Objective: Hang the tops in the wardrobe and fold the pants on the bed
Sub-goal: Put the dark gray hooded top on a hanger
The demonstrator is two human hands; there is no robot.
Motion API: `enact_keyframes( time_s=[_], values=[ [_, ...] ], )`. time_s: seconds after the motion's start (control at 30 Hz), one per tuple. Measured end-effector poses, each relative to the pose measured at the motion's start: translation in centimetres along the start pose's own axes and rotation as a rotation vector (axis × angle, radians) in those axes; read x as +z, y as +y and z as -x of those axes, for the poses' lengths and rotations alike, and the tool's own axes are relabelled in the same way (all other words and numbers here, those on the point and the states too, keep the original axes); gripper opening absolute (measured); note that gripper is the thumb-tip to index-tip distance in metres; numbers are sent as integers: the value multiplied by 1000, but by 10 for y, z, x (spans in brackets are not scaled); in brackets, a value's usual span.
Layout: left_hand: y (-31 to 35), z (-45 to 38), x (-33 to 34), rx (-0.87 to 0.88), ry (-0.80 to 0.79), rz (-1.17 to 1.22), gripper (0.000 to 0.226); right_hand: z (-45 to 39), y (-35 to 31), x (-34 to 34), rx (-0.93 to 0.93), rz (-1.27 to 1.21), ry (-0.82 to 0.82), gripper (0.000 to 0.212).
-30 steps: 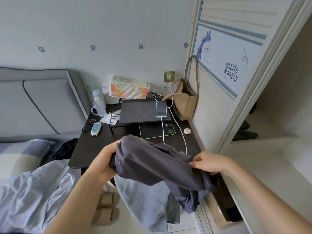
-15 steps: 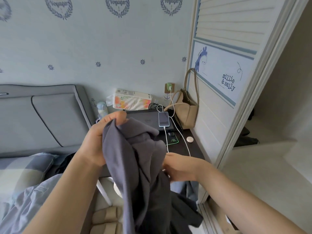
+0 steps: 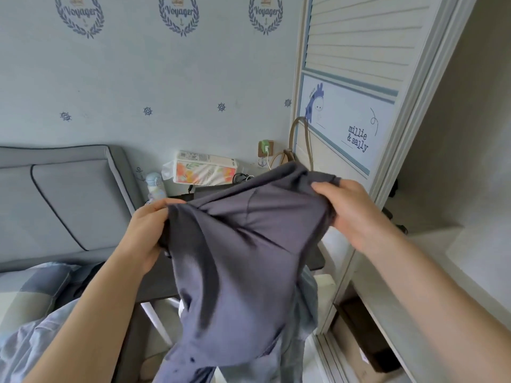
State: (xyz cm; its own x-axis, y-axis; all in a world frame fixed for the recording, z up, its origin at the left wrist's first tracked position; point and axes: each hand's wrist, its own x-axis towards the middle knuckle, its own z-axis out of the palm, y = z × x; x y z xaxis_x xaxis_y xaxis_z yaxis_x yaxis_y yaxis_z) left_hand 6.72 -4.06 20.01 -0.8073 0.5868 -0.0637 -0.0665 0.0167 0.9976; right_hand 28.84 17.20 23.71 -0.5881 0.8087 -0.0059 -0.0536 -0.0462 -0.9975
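Left hand grips one end of the grey garment, fingers curled into the cloth; right hand pinches the other end. Garment held stretched between them in the air, above the dark table, rest hanging down. Bed beyond the table's left edge; wardrobe open at the right.

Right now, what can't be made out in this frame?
Head view only:
- Grey garment: top or pants unclear; lower end cut off by the bottom edge.
- Desk surface: mostly hidden behind the garment.
- Left hand fingertips: tucked under cloth.
- Beige bag: only straps show.
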Motion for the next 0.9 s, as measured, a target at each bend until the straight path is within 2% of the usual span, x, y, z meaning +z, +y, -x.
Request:
enact_keyframes(
  time_s=[0.07,0.17,0.23,0.3,0.4,0.5,0.57,0.63,0.7,0.77,0.83,0.9],
  values=[
    [-5,-3,-5,-16,37,-77,35,-4,-11,-17,1,29,71,5],
    [-9,-7,5,20,50,-189,35,-3,-26,-33,-13,40,140,13],
    [-9,-8,22,47,36,-252,36,2,-35,-38,-54,68,150,13],
    [-6,-5,45,88,-30,-365,39,8,-46,-37,-131,196,172,14],
    [8,8,87,231,-236,-579,38,16,-69,-30,-331,414,215,24],
    [24,38,137,288,-571,-448,70,15,-93,-15,-515,650,236,40],
    [29,59,176,307,-705,-386,78,13,-106,-2,-574,833,230,36],
    [30,68,204,370,-584,-396,60,11,-117,10,-579,908,197,30],
    [35,67,219,274,-468,-317,29,10,-126,11,-583,950,212,16],
    [38,66,219,22,-544,-90,19,5,-130,-3,-464,951,241,25],
    [43,66,213,-169,-581,99,22,3,-126,-28,-116,721,111,35],
    [46,60,206,-238,-553,201,27,4,-112,-54,122,622,-53,51]
  ],
)
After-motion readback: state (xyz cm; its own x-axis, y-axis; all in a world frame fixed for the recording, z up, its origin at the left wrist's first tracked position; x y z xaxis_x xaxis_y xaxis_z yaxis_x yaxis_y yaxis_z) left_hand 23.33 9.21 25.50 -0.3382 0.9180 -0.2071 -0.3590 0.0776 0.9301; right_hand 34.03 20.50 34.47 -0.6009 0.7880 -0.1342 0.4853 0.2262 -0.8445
